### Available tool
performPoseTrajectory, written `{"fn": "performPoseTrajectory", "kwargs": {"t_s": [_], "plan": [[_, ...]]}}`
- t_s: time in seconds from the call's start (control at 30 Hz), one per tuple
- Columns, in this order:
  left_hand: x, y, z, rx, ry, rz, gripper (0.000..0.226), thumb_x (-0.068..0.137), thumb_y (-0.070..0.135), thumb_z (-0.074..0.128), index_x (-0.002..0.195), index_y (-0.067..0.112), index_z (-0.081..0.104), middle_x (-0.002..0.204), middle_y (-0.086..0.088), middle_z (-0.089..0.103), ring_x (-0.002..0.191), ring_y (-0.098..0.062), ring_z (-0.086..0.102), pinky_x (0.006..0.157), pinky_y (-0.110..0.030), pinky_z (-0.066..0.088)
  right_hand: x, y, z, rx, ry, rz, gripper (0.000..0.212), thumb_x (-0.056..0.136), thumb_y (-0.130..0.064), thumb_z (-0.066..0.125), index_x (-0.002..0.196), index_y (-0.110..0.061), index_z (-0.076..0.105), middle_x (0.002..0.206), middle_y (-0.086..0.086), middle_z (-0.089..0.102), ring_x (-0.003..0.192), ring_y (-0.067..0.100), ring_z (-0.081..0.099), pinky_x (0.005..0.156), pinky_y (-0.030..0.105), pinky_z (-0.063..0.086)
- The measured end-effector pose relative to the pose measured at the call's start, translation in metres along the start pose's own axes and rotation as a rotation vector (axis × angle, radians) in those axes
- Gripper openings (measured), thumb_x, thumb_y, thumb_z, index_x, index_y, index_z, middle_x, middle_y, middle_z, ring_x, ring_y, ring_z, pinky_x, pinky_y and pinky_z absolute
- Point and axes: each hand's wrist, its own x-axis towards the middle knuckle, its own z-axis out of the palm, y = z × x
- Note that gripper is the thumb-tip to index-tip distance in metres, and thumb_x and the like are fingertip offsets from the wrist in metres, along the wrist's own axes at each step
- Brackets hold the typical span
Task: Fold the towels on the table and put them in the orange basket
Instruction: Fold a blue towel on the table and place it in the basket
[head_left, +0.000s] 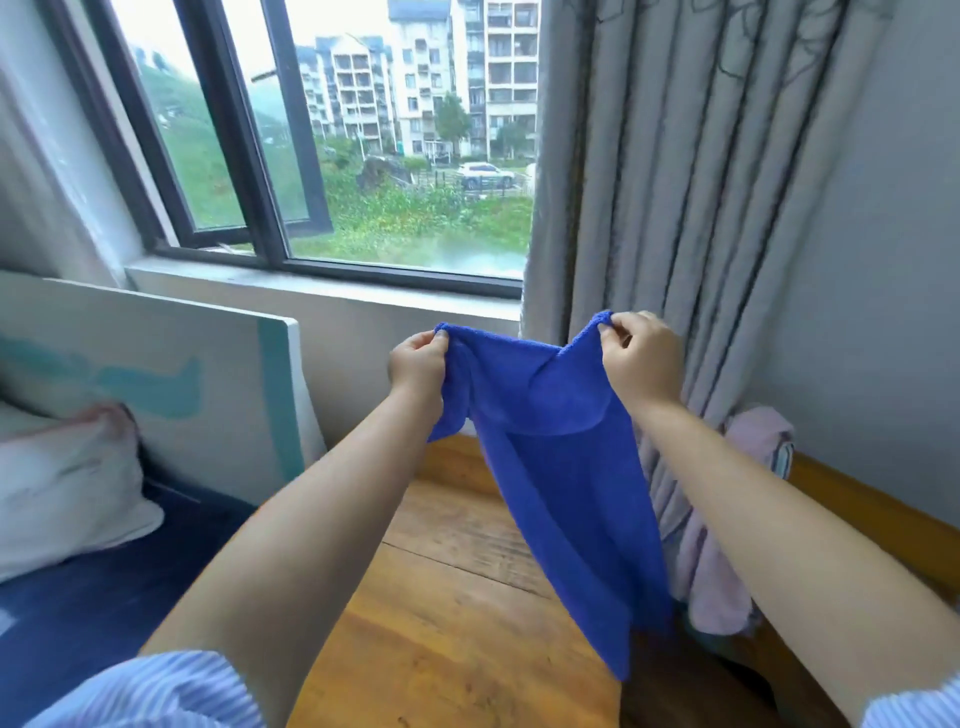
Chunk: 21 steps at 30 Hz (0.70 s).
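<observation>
A blue towel (561, 467) hangs in the air above the wooden table (447, 597). My left hand (418, 364) pinches its upper left corner and my right hand (641, 358) pinches its upper right corner, both held up near the window sill. The towel sags between my hands and tapers down to a point near the table's right edge. A pale pink towel (727, 540) is draped at the right, partly hidden behind my right forearm. No orange basket is in view.
A bed with a dark blue sheet (78, 613) and a white pillow (67, 483) lies to the left of the table. Grey curtains (685, 208) hang at the right beside the window (363, 156). A white board with teal marks (156, 374) leans against the wall.
</observation>
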Motion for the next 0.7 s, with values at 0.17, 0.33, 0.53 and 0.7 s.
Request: {"fn": "performPoseTrajectory", "kwargs": {"t_s": [0.17, 0.33, 0.53, 0.7], "plan": [[0.057, 0.033, -0.064, -0.096, 0.075, 0.037, 0.028, 0.097, 0.012, 0.047, 0.12, -0.001, 0.056, 0.073, 0.0, 0.052, 0.061, -0.01, 0.045, 0.054, -0.016, 0.038, 0.009, -0.073, 0.066, 0.092, 0.014, -0.08, 0.02, 0.09, -0.008, 0.053, 0.09, 0.005, 0.068, 0.089, 0.024, 0.065, 0.086, 0.038, 0.057, 0.084, 0.045, 0.042], [0.135, 0.067, -0.127, 0.025, 0.064, 0.135, 0.027, 0.096, 0.013, 0.047, 0.117, 0.0, 0.058, 0.072, 0.005, 0.052, 0.063, -0.007, 0.046, 0.057, -0.016, 0.038, 0.024, -0.129, 0.142, 0.065, 0.012, -0.051, 0.02, 0.09, -0.01, 0.053, 0.093, 0.004, 0.068, 0.092, 0.023, 0.066, 0.089, 0.038, 0.058, 0.083, 0.042, 0.041], [0.201, 0.049, -0.177, 0.377, -0.182, 0.105, 0.016, 0.095, 0.012, 0.05, 0.081, 0.011, 0.057, 0.062, 0.001, 0.047, 0.057, -0.01, 0.042, 0.05, -0.018, 0.035, 0.019, -0.142, 0.216, 0.0, -0.061, 0.082, 0.022, 0.089, -0.009, 0.05, 0.091, 0.004, 0.068, 0.095, 0.022, 0.068, 0.094, 0.037, 0.058, 0.086, 0.039, 0.041], [0.225, -0.002, -0.203, 0.792, -0.549, -0.067, 0.03, 0.091, 0.006, 0.05, 0.063, 0.016, 0.052, 0.062, -0.004, 0.04, 0.055, -0.012, 0.036, 0.046, -0.015, 0.033, -0.014, -0.115, 0.251, -0.065, -0.283, 0.191, 0.022, 0.09, -0.01, 0.05, 0.093, 0.004, 0.067, 0.097, 0.019, 0.068, 0.096, 0.032, 0.057, 0.067, 0.024, 0.027]]}}
